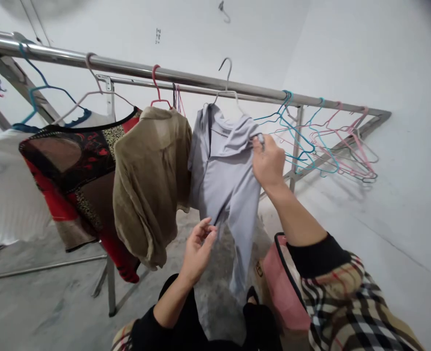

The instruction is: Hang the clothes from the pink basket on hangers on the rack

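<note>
My right hand [268, 160] is closed on the shoulder of a pale grey shirt [224, 168]. A whitish wire hanger [230, 91] with a dark hook tip sits inside the shirt's neck. Its hook rises above the metal rail [200, 79], and its stem passes in front of it. My left hand [199, 247] is below, near the shirt's lower part, with thumb and fingers apart and nothing in them. Immediately left of the grey shirt, an olive-brown shirt [151, 175] hangs from a red hanger [158, 85].
A red and black patterned top [85, 156] and a white garment [10, 185] hang farther left. On the right, several blue hangers [291, 129] and pink hangers [354, 141] hold no clothes. A pink bin or bag [283, 287] stands on the floor beside a cardboard box [261, 275].
</note>
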The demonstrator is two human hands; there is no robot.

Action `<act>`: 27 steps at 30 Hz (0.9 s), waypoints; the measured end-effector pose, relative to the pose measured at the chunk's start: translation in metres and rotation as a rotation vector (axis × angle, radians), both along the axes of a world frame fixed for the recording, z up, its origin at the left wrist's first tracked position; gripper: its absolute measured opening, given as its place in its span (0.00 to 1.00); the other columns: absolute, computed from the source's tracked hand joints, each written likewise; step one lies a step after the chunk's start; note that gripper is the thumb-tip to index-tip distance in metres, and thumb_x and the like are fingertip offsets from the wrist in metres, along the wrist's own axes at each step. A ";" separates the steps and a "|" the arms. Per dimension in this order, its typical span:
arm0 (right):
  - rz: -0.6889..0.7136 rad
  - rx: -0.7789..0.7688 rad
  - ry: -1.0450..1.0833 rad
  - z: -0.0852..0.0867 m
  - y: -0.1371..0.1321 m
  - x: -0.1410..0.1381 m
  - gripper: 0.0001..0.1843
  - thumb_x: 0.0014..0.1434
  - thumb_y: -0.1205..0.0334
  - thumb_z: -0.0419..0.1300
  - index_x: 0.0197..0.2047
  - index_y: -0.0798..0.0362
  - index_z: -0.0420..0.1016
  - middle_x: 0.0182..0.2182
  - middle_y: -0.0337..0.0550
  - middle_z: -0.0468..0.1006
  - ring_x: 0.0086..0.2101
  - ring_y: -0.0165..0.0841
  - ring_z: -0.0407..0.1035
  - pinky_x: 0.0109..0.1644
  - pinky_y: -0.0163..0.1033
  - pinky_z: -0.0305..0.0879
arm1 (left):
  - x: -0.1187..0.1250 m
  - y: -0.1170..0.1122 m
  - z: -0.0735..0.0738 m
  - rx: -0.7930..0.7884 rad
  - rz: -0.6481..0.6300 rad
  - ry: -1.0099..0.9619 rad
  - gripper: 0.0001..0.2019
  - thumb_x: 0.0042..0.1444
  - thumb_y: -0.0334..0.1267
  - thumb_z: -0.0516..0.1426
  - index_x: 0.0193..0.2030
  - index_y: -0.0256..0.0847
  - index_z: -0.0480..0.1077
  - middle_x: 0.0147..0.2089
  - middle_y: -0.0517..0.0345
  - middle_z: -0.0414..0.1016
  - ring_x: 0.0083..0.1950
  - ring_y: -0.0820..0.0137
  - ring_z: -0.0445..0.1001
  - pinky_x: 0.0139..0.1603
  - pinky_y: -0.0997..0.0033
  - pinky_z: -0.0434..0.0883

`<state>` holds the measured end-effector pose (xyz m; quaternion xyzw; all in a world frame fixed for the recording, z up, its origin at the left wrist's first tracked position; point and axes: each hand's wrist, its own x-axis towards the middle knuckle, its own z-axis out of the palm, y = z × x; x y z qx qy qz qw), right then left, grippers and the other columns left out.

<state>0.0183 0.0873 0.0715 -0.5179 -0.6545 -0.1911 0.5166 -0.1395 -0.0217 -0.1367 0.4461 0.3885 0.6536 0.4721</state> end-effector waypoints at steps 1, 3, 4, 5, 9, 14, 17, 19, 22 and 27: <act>-0.016 -0.044 -0.006 0.002 0.006 -0.009 0.18 0.69 0.51 0.44 0.40 0.55 0.69 0.27 0.45 0.73 0.31 0.36 0.69 0.37 0.37 0.57 | -0.001 -0.001 -0.002 -0.010 -0.003 0.002 0.23 0.54 0.47 0.63 0.55 0.41 0.69 0.42 0.53 0.77 0.44 0.70 0.73 0.50 0.68 0.68; -0.030 -0.120 -0.022 0.003 0.012 -0.025 0.16 0.68 0.55 0.46 0.41 0.55 0.69 0.27 0.46 0.74 0.31 0.37 0.69 0.37 0.37 0.58 | -0.003 -0.002 -0.005 -0.030 -0.010 0.005 0.23 0.53 0.48 0.63 0.53 0.40 0.70 0.41 0.53 0.77 0.43 0.70 0.73 0.50 0.68 0.69; -0.025 -0.152 -0.033 0.001 0.013 -0.032 0.15 0.68 0.56 0.47 0.41 0.56 0.69 0.27 0.47 0.74 0.31 0.37 0.69 0.38 0.38 0.58 | -0.003 -0.002 -0.007 -0.042 -0.014 0.008 0.23 0.52 0.48 0.63 0.52 0.40 0.71 0.41 0.53 0.77 0.43 0.69 0.73 0.49 0.68 0.69; -0.013 -0.182 -0.043 -0.001 0.013 -0.038 0.14 0.68 0.57 0.47 0.42 0.56 0.69 0.27 0.47 0.74 0.31 0.37 0.69 0.38 0.38 0.59 | -0.004 -0.002 -0.009 -0.055 -0.020 0.011 0.23 0.52 0.48 0.64 0.51 0.39 0.71 0.40 0.53 0.77 0.43 0.69 0.73 0.48 0.68 0.69; 0.131 -0.259 -0.051 -0.014 0.007 -0.058 0.15 0.68 0.55 0.48 0.43 0.56 0.70 0.28 0.47 0.75 0.32 0.38 0.70 0.40 0.40 0.62 | 0.001 0.000 -0.017 -0.091 -0.063 0.026 0.22 0.51 0.49 0.64 0.49 0.39 0.73 0.40 0.54 0.78 0.42 0.70 0.74 0.48 0.69 0.69; 0.399 -0.302 -0.014 -0.041 0.000 -0.065 0.24 0.65 0.55 0.51 0.61 0.56 0.59 0.43 0.50 0.77 0.40 0.39 0.72 0.46 0.43 0.67 | 0.013 0.002 -0.029 -0.102 -0.171 0.110 0.20 0.53 0.48 0.63 0.49 0.40 0.73 0.41 0.54 0.78 0.44 0.69 0.74 0.50 0.70 0.69; 0.501 -0.302 0.045 -0.083 -0.014 -0.052 0.33 0.65 0.57 0.50 0.69 0.53 0.44 0.54 0.50 0.72 0.45 0.36 0.71 0.53 0.44 0.67 | 0.020 0.004 -0.041 -0.139 -0.220 0.174 0.19 0.53 0.48 0.63 0.49 0.41 0.74 0.42 0.54 0.78 0.45 0.69 0.74 0.52 0.69 0.68; 0.524 -0.316 0.079 -0.126 -0.025 -0.034 0.34 0.66 0.57 0.50 0.71 0.51 0.41 0.54 0.49 0.71 0.48 0.35 0.70 0.56 0.44 0.67 | 0.025 0.005 -0.049 -0.182 -0.257 0.196 0.20 0.53 0.48 0.63 0.48 0.40 0.74 0.43 0.53 0.78 0.46 0.68 0.75 0.53 0.68 0.68; 0.448 -0.404 0.146 -0.208 -0.040 0.013 0.31 0.65 0.58 0.51 0.69 0.50 0.48 0.50 0.48 0.74 0.50 0.36 0.68 0.59 0.46 0.65 | 0.037 0.006 -0.062 -0.253 -0.324 0.235 0.20 0.51 0.49 0.64 0.48 0.40 0.74 0.43 0.53 0.78 0.46 0.68 0.75 0.53 0.68 0.69; -0.120 -0.922 0.307 -0.332 -0.076 0.134 0.28 0.61 0.64 0.55 0.64 0.56 0.62 0.52 0.50 0.74 0.53 0.35 0.66 0.62 0.42 0.61 | 0.065 0.007 -0.082 -0.340 -0.407 0.377 0.21 0.51 0.50 0.64 0.49 0.41 0.74 0.43 0.53 0.78 0.46 0.68 0.75 0.53 0.67 0.69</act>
